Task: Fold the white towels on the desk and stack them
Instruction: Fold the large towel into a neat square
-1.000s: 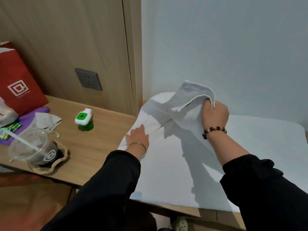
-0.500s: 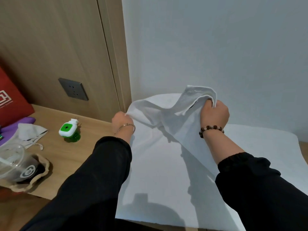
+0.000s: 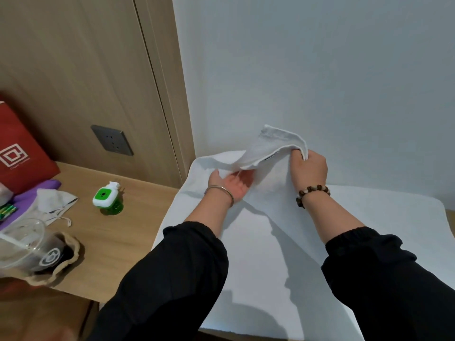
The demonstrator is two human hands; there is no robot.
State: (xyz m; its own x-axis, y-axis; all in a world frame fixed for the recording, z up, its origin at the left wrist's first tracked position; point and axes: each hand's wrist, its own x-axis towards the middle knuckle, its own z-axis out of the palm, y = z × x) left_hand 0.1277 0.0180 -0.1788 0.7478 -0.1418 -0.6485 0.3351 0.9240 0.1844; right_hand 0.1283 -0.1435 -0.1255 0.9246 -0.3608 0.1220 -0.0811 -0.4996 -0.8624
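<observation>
Towel: We see one large white terry towel [image 3: 270,254] spread over the right part of the pale wooden worktop [image 3: 138,217]. It reaches from the wall side towards the front edge, and a far corner is lifted clear of the surface.

Right hand: The right hand [image 3: 309,168], which wears a bead bracelet, is clenched round that raised corner and holds it above the towel's far edge, as it did a second ago.

Left hand: The left hand [image 3: 230,184] is released, palm up, with straight fingers sliding beneath the hanging fold. Its fingertips are partly hidden by the cloth.

Change: A second ago this hand lay flat on the towel's left edge, and half a second ago it was at the far-left corner. It has now turned over and come in under the lifted flap.

Meaning: We judge that the first fold is only starting. The left hand seems to be looking for a second edge or corner, so that both hands can carry the cloth across.

Progress: We see no folded towel or stack, so most of the task remains.

Left end of the worktop: A red paper bag [image 3: 19,153], a green-and-white plug-in device [image 3: 105,196] and a clear plastic cup [image 3: 27,244] stand well apart from the towel.
</observation>
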